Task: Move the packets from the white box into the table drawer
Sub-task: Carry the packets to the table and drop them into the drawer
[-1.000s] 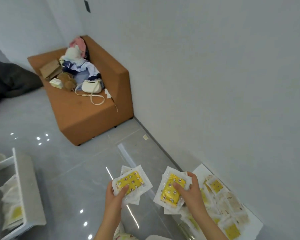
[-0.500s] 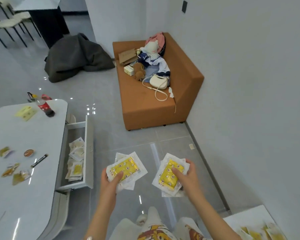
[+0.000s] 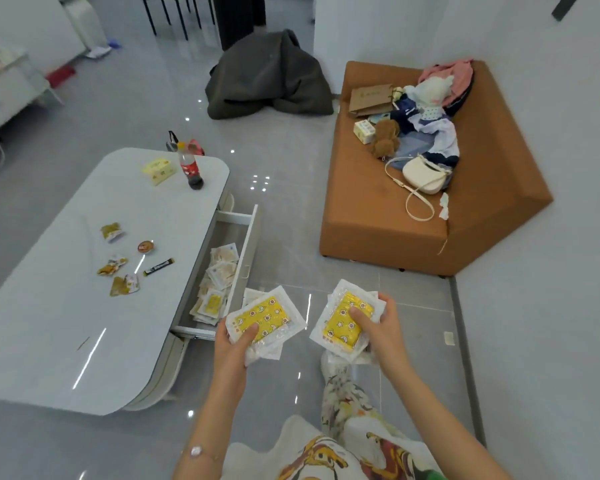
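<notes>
Left hand: the left hand [image 3: 234, 344] grips a small stack of packets [image 3: 264, 320] from below, thumb pressed on the top packet's yellow face, fingers curled under.
Right hand: the right hand [image 3: 378, 332] clasps a second stack [image 3: 345, 322], thumb lying across the yellow panel, fingertips wrapped round the far edge.
Packet look: flat, clear-white sealed pouches, each with a yellow rectangular panel printed with small round and star-like marks; several layers show fanned under each top one.
Packet place: both stacks are held in the air above the grey floor, the left one just beside the front corner of the open drawer [image 3: 246, 251].
Drawer: pulled out of the white table [image 3: 84, 306], with more packets [image 3: 215, 282] of the same kind lying heaped inside.
Table top: a cola bottle [image 3: 189, 168], a yellow box [image 3: 158, 169], and scattered snack wrappers [image 3: 118, 271].
Beyond: an orange sofa [image 3: 413, 220] bearing a white handbag [image 3: 425, 174] and soft toys; a dark heap of cloth [image 3: 271, 81] on the floor.
Change: half a second ago the white box showed at lower right; now it is out of frame, the view has swung toward the table, and the hands sit nearer the drawer.
Writing: print on packets and bottle label is too blurred to read.
</notes>
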The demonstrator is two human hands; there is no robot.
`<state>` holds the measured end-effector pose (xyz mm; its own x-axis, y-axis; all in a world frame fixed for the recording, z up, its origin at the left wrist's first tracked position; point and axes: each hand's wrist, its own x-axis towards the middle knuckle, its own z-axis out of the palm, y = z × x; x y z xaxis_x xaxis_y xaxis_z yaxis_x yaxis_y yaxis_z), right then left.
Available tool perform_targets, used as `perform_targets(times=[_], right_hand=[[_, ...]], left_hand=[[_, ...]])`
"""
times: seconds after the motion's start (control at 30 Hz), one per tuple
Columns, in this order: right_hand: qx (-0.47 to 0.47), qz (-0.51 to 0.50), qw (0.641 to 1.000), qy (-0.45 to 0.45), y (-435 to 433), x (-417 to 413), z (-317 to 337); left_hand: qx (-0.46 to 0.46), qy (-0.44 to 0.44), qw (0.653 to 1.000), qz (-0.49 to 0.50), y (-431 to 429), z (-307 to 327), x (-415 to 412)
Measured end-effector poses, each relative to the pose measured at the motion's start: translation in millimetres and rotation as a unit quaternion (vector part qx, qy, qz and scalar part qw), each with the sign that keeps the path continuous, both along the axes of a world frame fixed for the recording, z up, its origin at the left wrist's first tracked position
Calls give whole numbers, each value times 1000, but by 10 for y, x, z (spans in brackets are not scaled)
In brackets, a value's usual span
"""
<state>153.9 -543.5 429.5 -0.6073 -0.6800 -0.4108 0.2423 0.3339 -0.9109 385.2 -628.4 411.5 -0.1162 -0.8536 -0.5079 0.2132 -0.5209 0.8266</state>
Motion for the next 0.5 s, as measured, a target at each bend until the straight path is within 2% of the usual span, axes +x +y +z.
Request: perform_targets(times=[0.5], right_hand=[[-13, 212, 977, 38, -2063, -1198, -13]], left_hand=[[7, 9, 982, 189, -1154, -43, -885]])
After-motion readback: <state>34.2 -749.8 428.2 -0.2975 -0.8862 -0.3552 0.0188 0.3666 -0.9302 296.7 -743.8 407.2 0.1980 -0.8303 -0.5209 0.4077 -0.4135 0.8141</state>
